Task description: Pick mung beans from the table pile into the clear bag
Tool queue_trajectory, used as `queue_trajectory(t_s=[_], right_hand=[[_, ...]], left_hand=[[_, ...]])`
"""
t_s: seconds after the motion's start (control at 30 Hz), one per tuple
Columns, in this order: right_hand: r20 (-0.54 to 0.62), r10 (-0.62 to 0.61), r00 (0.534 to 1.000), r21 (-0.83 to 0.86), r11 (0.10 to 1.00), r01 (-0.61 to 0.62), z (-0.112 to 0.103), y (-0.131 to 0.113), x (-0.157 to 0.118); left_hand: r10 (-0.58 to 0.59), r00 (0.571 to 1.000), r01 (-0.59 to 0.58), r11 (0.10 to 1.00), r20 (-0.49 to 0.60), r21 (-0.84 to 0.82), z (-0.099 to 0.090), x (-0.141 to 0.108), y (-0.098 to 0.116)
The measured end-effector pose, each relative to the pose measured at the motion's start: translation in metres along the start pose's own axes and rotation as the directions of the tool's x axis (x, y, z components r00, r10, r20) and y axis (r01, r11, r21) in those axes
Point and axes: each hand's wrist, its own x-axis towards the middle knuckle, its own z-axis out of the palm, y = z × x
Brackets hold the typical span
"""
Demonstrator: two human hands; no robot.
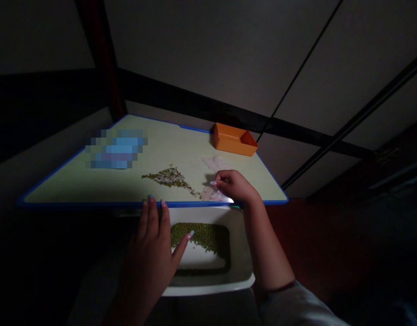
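Note:
My left hand (154,244) has its fingers spread, the fingertips at the blue front edge of the table (93,190) and the thumb over a white basin (225,287). Above the table's right part, my right hand (233,184) is closed in a pinch; whatever it may hold is too small to make out. Beneath it lies a pale, patterned clear sheet or bag (213,194). A loose pile of green beans or seeds (169,176) is spread on the tabletop between the hands. More green seeds (204,235) cover part of the basin's bottom.
An orange open box (233,140) stands at the table's back right. A pale patterned patch (213,163) lies in front of it. At the left is a blurred blue item (120,149). Panelled cupboard doors (201,59) rise behind the table.

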Motion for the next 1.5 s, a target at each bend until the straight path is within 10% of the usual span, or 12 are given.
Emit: queue_trajectory(t_s=[1.5], right_hand=[[-0.116,0.034,0.993,-0.203,0.977,-0.057,-0.003,0.008,0.002]], left_hand=[[0.025,1.0,-0.025,1.0,-0.01,0.003,0.001,0.0,-0.001]])
